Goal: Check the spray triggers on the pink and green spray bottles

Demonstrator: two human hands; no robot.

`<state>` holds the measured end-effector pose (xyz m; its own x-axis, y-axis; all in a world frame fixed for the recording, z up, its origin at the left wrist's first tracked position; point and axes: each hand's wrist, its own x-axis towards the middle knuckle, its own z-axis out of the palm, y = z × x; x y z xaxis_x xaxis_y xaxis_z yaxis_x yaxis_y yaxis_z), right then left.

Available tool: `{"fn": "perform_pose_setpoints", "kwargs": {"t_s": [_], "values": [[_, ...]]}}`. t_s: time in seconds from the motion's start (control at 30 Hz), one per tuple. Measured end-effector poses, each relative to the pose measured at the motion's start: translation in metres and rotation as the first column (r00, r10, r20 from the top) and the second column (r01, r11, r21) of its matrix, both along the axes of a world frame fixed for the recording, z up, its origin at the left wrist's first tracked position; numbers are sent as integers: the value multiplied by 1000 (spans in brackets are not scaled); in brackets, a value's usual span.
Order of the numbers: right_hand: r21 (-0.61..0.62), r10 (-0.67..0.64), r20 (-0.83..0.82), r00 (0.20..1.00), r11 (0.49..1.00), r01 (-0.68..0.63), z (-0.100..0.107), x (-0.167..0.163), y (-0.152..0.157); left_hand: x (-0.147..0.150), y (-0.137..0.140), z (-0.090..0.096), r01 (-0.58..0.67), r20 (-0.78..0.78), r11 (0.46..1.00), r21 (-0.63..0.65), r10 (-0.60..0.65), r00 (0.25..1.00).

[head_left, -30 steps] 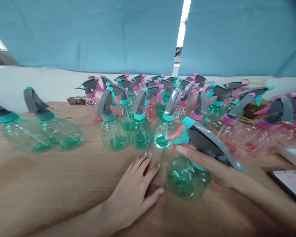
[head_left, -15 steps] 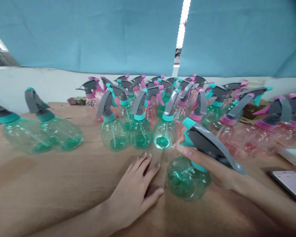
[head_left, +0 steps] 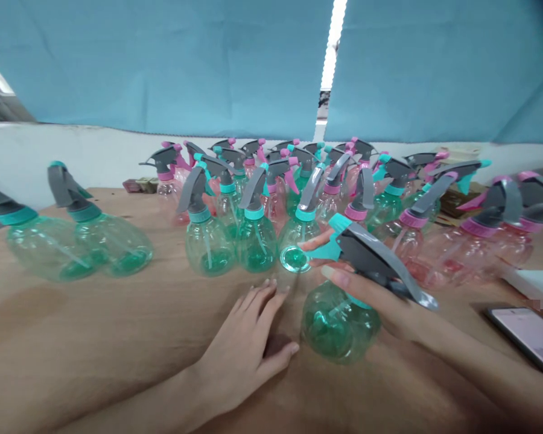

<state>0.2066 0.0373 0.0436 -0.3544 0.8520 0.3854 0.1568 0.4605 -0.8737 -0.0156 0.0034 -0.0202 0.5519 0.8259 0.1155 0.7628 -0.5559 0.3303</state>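
A green spray bottle (head_left: 339, 328) with a grey and turquoise trigger head is in my right hand (head_left: 380, 298). My fingers wrap around its neck below the trigger, and the bottle leans to the left. My left hand (head_left: 242, 346) rests palm down on the wooden table (head_left: 95, 355), fingers stretched out and holding nothing. Just beyond its fingertips stand three green spray bottles in a row, the middle one (head_left: 257, 244) closest to that hand. A gap separates my left hand from the bottle in my right.
Many pink and green spray bottles crowd the back and right, including a pink bottle (head_left: 461, 259). Two more green bottles (head_left: 115, 247) stand at the left. A phone (head_left: 527, 337) lies at the right edge. Behind hangs a blue curtain (head_left: 185, 66).
The right hand's fingers have shifted around the trigger, one now reaching out past its left side. The held bottle has moved slightly left. My left hand's fingers have drawn a little closer together.
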Motion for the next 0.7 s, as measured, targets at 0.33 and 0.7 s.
{"fn": "perform_pose_setpoints", "kwargs": {"t_s": [0.33,0.7], "values": [[-11,75,-73,995,997,-76,1,-21,-2,6,-22,12,28,368,997,-68,-1,930],[145,170,-59,984,976,-160,6,-109,-14,-28,-44,30,-147,511,989,-30,141,848]]}}
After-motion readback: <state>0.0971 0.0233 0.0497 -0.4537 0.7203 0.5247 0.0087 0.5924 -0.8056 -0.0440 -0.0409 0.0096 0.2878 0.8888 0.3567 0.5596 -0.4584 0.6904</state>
